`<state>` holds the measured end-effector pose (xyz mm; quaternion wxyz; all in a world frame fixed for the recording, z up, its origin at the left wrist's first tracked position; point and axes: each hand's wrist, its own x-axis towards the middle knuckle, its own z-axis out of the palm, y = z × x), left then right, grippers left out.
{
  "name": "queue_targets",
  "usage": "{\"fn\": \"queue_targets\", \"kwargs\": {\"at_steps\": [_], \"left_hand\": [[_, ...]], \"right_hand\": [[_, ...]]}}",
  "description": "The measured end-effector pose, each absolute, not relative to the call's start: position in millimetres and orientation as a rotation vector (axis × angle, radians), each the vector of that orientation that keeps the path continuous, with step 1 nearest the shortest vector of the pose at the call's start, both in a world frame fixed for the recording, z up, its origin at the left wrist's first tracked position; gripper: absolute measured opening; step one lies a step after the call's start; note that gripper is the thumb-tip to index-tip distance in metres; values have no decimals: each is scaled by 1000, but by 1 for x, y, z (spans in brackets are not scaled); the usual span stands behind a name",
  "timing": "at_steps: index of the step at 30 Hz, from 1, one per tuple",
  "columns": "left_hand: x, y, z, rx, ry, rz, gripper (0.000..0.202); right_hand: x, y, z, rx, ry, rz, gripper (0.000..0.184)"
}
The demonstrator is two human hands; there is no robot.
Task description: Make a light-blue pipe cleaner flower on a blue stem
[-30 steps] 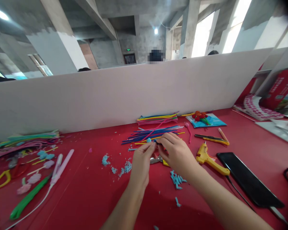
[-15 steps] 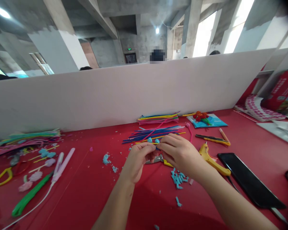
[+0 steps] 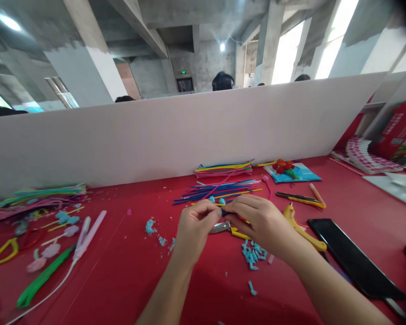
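Observation:
My left hand (image 3: 194, 228) and my right hand (image 3: 257, 221) meet over the red table (image 3: 122, 280), fingertips pinched together on a small dark blue pipe cleaner piece with light blue fuzzy tufts (image 3: 219, 201). Both hands are closed on it. Just beneath them lie pliers with yellow handles (image 3: 223, 228). A heap of cut light blue bits (image 3: 253, 253) sits below my right hand. Behind the hands lies a spread of blue, pink and yellow pipe cleaners (image 3: 219, 188).
A yellow glue gun (image 3: 302, 225) and a black phone (image 3: 352, 257) lie right of my hands. A cutter (image 3: 299, 197), a red flower on a blue card (image 3: 287, 169), stacked pipe cleaners (image 3: 223, 168), left-side craft pieces (image 3: 40, 221) and a white partition (image 3: 155, 131) surround the area.
Both hands have drifted slightly lower and kept their pinch on the small piece. The camera has tilted a little.

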<state>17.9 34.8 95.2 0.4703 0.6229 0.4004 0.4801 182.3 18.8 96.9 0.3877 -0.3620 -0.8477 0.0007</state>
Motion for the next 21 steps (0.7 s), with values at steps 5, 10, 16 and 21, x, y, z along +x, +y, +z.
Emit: {"fn": "queue_targets", "kwargs": {"at_steps": [5, 10, 16, 21], "left_hand": [[18, 35, 93, 1496, 949, 1173, 18], [20, 31, 97, 1513, 959, 1186, 20], [22, 30, 96, 1510, 974, 1207, 20], [22, 31, 96, 1512, 945, 1207, 22]], "right_hand": [[183, 16, 98, -944, -2120, 44, 14], [181, 14, 100, -988, -2065, 127, 12], [180, 14, 98, -1020, -2012, 118, 12], [179, 14, 99, -1035, -1975, 156, 12]]}}
